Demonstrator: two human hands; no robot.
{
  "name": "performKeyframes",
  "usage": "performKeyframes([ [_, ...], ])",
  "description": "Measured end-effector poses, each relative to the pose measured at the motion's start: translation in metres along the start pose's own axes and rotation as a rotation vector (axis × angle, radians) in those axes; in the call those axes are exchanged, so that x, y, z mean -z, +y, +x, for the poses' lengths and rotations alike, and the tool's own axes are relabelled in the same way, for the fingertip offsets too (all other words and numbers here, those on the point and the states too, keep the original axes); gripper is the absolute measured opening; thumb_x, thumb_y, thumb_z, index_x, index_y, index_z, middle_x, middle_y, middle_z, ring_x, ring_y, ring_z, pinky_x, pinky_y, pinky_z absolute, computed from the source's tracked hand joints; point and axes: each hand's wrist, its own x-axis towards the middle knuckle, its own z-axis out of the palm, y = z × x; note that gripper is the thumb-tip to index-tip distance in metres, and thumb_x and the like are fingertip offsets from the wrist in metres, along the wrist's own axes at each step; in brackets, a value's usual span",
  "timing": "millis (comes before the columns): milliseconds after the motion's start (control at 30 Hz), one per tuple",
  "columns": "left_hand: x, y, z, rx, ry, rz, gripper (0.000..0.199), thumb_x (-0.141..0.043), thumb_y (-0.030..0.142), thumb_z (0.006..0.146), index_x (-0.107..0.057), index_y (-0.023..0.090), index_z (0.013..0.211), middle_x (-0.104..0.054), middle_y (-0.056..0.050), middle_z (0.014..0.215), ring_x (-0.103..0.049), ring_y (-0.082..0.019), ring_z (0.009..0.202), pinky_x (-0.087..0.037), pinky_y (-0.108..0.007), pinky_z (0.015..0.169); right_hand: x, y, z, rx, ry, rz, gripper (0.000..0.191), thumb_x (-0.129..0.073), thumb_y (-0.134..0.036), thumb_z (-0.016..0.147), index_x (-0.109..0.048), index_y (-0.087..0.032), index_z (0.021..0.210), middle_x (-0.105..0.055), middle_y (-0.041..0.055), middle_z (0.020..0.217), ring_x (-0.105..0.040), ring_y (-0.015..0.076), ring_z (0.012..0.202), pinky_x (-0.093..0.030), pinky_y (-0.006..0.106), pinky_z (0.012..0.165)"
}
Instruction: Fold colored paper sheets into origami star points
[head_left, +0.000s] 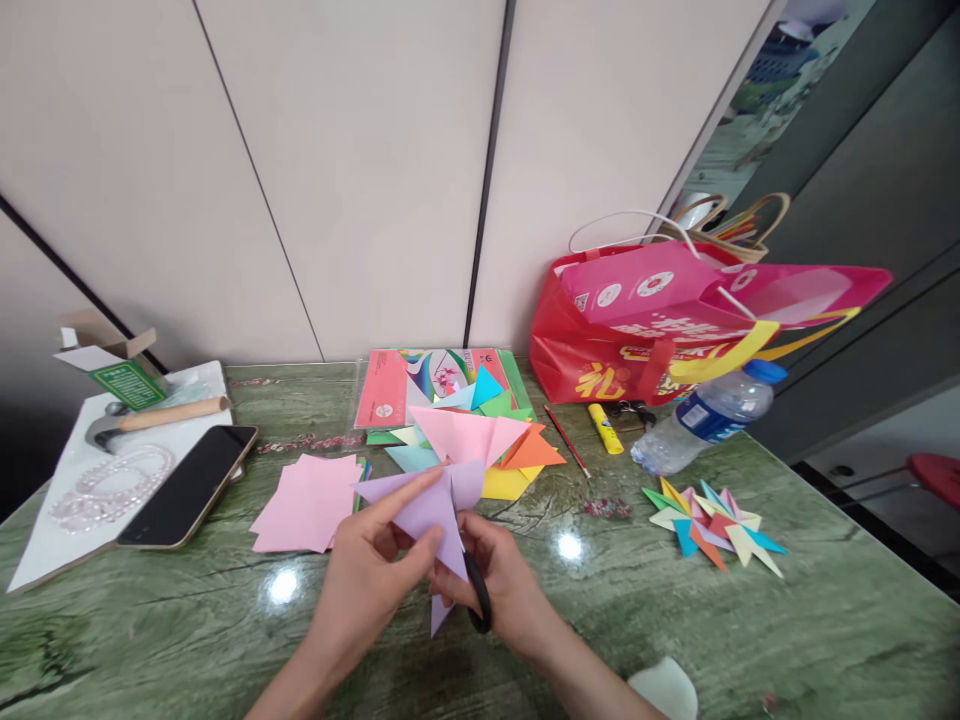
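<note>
Folded purple paper (431,510) is pinched between the thumb and fingers of my left hand (375,555). Black-handled scissors (478,592) are in my right hand (499,580), with their blades at the purple paper's right part. A purple point of paper hangs below my fingers. Just beyond my hands lies a pile of folded papers, with a pink piece (472,432) on top and orange (532,448), yellow, green and blue pieces around it. Pink square sheets (309,503) are stacked to the left of my left hand.
Left: a phone (187,487), bead strings (112,487), a hammer-like tool (161,416) and a small box (124,375). Behind the pile, a paper pack (386,390). Right: a pencil (568,441), glue stick (605,429), bottle (705,415), red bag (585,345) and colourful paper stars (716,522).
</note>
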Motion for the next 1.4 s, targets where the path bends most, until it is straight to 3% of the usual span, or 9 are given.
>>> performKeyframes([
  [233,-0.0002,-0.0025,0.0005,0.003,0.007,-0.012,0.044,-0.066,0.021,0.066,-0.066,0.020,0.110,-0.071,-0.004,0.093,-0.052,-0.010,0.053,-0.044,-0.018,0.046,0.0015,0.0033,0.0003,-0.005,-0.007,-0.011,0.046,-0.080,-0.044,0.052,-0.053,-0.017,0.077,-0.056,-0.0047,0.058,-0.048,0.0082,0.047,-0.041,0.021,0.046],
  [567,-0.0008,0.0012,-0.0004,0.030,-0.002,-0.041,0.046,-0.067,0.022,0.065,-0.066,0.019,0.111,-0.068,-0.001,0.068,-0.048,-0.008,0.044,-0.042,-0.016,0.040,0.0012,0.0014,-0.0014,-0.023,-0.005,-0.028,0.047,-0.078,-0.048,0.054,-0.050,-0.016,0.075,-0.056,-0.0053,0.052,-0.045,0.0062,0.040,-0.038,0.018,0.041],
  [733,-0.0009,-0.0017,-0.0011,0.036,-0.012,-0.053,0.048,-0.067,0.023,0.066,-0.064,0.018,0.114,-0.067,-0.001,0.066,-0.050,-0.009,0.044,-0.044,-0.017,0.040,0.0017,0.0024,-0.0006,-0.009,-0.009,-0.023,0.047,-0.077,-0.050,0.055,-0.050,-0.017,0.074,-0.057,-0.0051,0.053,-0.044,0.0058,0.039,-0.039,0.018,0.040],
  [1167,-0.0018,-0.0019,-0.0008,0.049,-0.022,-0.083,0.048,-0.067,0.022,0.067,-0.063,0.016,0.115,-0.057,0.004,0.049,-0.048,-0.008,0.042,-0.042,-0.014,0.040,0.0014,0.0058,-0.0008,-0.019,0.003,0.011,0.040,-0.077,-0.042,0.057,-0.049,-0.017,0.070,-0.055,-0.0069,0.046,-0.043,0.0038,0.033,-0.036,0.013,0.033],
  [1400,-0.0027,0.0046,-0.0007,0.104,-0.049,-0.127,0.052,-0.067,0.022,0.065,-0.062,0.013,0.115,-0.061,0.003,0.051,-0.052,-0.010,0.039,-0.046,-0.018,0.038,0.0000,0.0041,0.0002,-0.020,0.021,0.065,0.038,-0.079,-0.037,0.056,-0.051,-0.016,0.070,-0.058,-0.0062,0.048,-0.046,0.0038,0.036,-0.039,0.012,0.035],
])
